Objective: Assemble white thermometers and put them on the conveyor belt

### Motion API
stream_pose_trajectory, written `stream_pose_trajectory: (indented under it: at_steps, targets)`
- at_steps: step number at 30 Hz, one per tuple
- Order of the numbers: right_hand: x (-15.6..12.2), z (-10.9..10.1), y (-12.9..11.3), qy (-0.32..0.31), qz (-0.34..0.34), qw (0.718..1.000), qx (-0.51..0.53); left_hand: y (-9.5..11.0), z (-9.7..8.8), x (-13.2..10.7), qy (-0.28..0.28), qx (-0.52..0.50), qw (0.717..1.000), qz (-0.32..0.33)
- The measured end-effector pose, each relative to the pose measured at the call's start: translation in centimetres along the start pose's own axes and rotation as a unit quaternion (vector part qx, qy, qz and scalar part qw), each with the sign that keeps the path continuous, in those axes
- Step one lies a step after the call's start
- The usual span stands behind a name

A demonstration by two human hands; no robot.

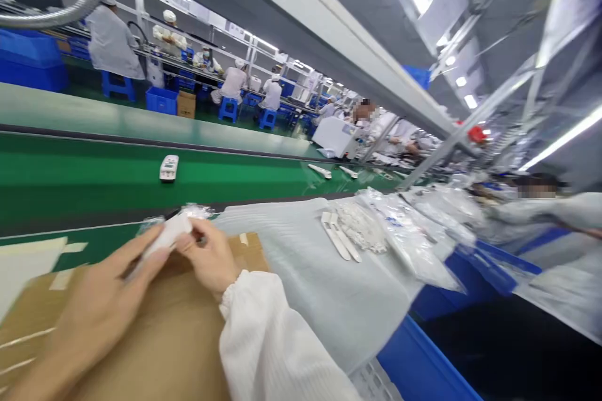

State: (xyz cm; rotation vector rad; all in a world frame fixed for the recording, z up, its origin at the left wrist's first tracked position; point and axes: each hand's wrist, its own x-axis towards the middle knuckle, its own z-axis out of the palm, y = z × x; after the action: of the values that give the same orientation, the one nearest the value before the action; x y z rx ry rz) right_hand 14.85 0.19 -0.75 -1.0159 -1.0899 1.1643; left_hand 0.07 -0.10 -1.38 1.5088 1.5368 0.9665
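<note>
Both my hands meet over a brown cardboard sheet (155,326) at the lower left. My left hand (108,288) and my right hand (207,254) hold a white plastic part (167,237) between them, and its full shape is hidden by my fingers. A clear plastic bag (195,211) crinkles just beyond the part. My right wrist ends in a white ribbed sleeve (277,338). To the right, white sticks (339,238) and a pile of white pieces (361,227) lie on a pale foam sheet (301,269).
Several clear bags of white items (409,241) lie further right, above blue crates (423,357). A green conveyor belt (141,175) carries a white handset (168,168) and white pieces. A co-worker's sleeve (555,213) is at the right, with more workers beyond the belt.
</note>
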Motion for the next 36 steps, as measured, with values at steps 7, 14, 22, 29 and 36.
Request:
stream_pose_trajectory:
  at_steps: [7, 14, 22, 29, 36]
  targets:
    - [0.5, 0.7, 0.6, 0.119, 0.254, 0.895, 0.348, 2.2, 1.6, -2.2, -0.177, 0.266, 0.940, 0.118]
    - [-0.1, -0.3, -0.2, -0.031, 0.212, 0.907, 0.362, 1.9, 0.8, -1.8, -0.076, 0.331, 0.934, 0.106]
    - [-1.5, 1.6, 0.0, -0.066, 0.202, 0.927, 0.309, 1.7, 1.4, -2.0, 0.061, 0.201, 0.933, 0.292]
    - [-0.7, 1.1, 1.5, -0.033, 0.154, 0.954, 0.255, 0.9, -1.1, -0.9, -0.055, 0.245, 0.949, 0.190]
    - [0.3, -0.4, 3.2, 0.062, 0.155, 0.977, 0.131, -0.9, -10.5, 8.4, 0.004, 0.185, 0.982, 0.033]
